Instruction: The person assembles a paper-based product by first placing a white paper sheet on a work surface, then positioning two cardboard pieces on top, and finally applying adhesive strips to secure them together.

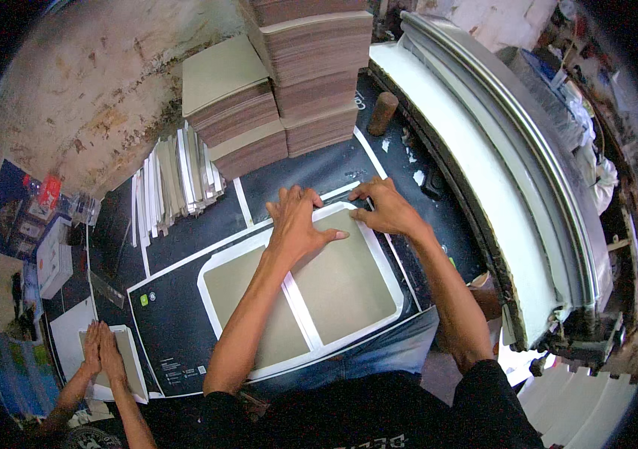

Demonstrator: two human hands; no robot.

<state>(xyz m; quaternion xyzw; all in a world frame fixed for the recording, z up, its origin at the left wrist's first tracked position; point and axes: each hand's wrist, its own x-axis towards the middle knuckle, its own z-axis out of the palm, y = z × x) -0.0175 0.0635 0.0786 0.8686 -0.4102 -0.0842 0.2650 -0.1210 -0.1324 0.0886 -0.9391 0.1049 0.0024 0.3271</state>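
Observation:
In front of me lies a book cover case (349,277): two grey-brown boards side by side on a white sheet, whose border shows around them and as a strip between them. My left hand (296,224) rests across the far edge, fingers spread over the white border, thumb stretched over the right board. At the far right corner, my right hand (385,208) has its fingers bent onto the white border, with thumb and forefinger at the corner. Whether the right fingers pinch the border is unclear.
Tall stacks of grey-brown boards (319,60) stand beyond, beside a heap of white strips (173,179). A brown cylinder (383,112) stands near a machine with a metal roller (513,127). At lower left, another person's hands (102,352) press on a smaller cover (133,359).

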